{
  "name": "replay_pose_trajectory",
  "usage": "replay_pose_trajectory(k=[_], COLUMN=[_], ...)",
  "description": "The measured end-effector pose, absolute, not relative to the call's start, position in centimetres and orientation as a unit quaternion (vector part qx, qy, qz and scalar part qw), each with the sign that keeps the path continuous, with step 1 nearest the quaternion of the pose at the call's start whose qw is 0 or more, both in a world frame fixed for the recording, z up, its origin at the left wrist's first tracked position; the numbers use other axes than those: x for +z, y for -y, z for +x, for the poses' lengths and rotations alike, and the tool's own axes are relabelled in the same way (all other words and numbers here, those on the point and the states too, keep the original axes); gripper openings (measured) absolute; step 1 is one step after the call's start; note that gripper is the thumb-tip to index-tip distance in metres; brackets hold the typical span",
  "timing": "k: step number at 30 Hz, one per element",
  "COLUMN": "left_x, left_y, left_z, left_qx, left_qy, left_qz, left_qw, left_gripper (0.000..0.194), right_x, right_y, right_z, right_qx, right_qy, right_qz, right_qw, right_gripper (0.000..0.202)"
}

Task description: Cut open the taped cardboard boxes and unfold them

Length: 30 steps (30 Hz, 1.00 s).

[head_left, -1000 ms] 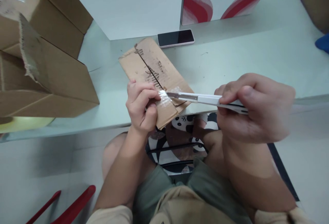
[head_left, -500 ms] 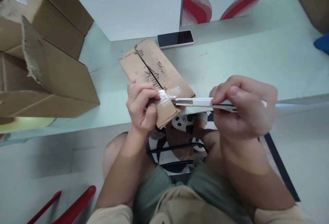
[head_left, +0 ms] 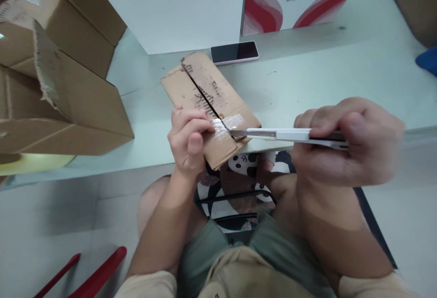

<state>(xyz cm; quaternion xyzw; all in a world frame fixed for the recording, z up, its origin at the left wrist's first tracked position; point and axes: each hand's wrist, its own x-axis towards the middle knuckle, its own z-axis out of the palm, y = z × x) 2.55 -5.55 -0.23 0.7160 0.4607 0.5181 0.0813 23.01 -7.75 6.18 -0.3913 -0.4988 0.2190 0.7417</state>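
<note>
A small flat cardboard box (head_left: 218, 93) lies tilted at the table's front edge, with a dark seam along its top and clear tape (head_left: 223, 126) across its near end. My left hand (head_left: 189, 138) presses curled fingers on the box's near left side, its thumb raised off the surface. On the right, my right hand (head_left: 351, 143) is closed around a white utility knife (head_left: 290, 135). The knife's metal blade points left, and its tip meets the box at the taped end of the seam.
A phone (head_left: 235, 53) lies behind the box, before a white panel (head_left: 191, 11) and a red-and-white carton (head_left: 300, 2). An open cardboard box (head_left: 85, 93) and other cartons (head_left: 78, 24) stand left. A blue object (head_left: 426, 61) is at the right edge.
My right hand has drawn back to the right with the knife, and more blade shows. The left thumb has lifted off the box, which has barely moved.
</note>
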Motion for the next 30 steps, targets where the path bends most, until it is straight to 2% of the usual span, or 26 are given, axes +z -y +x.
replay_pose_trajectory(k=[2,4,7,9,12,16,19,22,24,27,30], left_x=[0.0,0.2,0.3,0.3,0.3,0.3,0.3,0.3,0.4,0.7,0.9], left_y=[5.5,5.4,5.3,5.3,5.3,5.1,5.2,5.2,5.0,4.2,3.2], left_z=[2.5,2.5,2.5,2.5,2.4,2.3,2.0,1.4,0.8,-0.7,-2.3], left_qx=[0.532,0.537,0.542,0.540,0.540,0.551,0.552,0.562,0.576,0.615,0.663], left_qy=[-0.445,-0.429,-0.413,-0.414,-0.413,-0.396,-0.401,-0.413,-0.424,-0.435,-0.438], left_qz=[0.717,0.723,0.729,0.730,0.731,0.730,0.724,0.706,0.685,0.636,0.580], left_qw=[0.072,0.065,0.064,0.063,0.060,0.076,0.097,0.124,0.141,0.169,0.180], left_gripper=[0.048,0.041,0.034,0.032,0.028,0.020,0.020,0.020,0.020,0.021,0.026], right_x=[6.2,6.3,5.8,4.5,1.2,-2.1,-2.5,-2.3,-2.3,-2.6,-2.4], right_y=[7.4,7.0,6.1,5.2,3.8,2.8,2.8,3.1,3.4,3.5,3.5], right_z=[23.2,23.4,23.8,24.2,25.1,25.4,25.0,24.6,24.5,24.5,24.8], right_qx=[0.200,0.160,0.084,0.089,0.119,0.103,0.133,0.167,0.163,0.155,0.119], right_qy=[0.490,0.468,0.411,0.415,0.504,0.595,0.600,0.594,0.595,0.615,0.589], right_qz=[-0.343,-0.333,-0.406,-0.456,-0.526,-0.664,-0.738,-0.765,-0.769,-0.745,-0.737], right_qw=[0.776,0.803,0.812,0.783,0.675,0.442,0.279,0.183,0.169,0.208,0.310], right_gripper=[0.028,0.030,0.031,0.024,0.017,0.013,0.030,0.047,0.046,0.045,0.072])
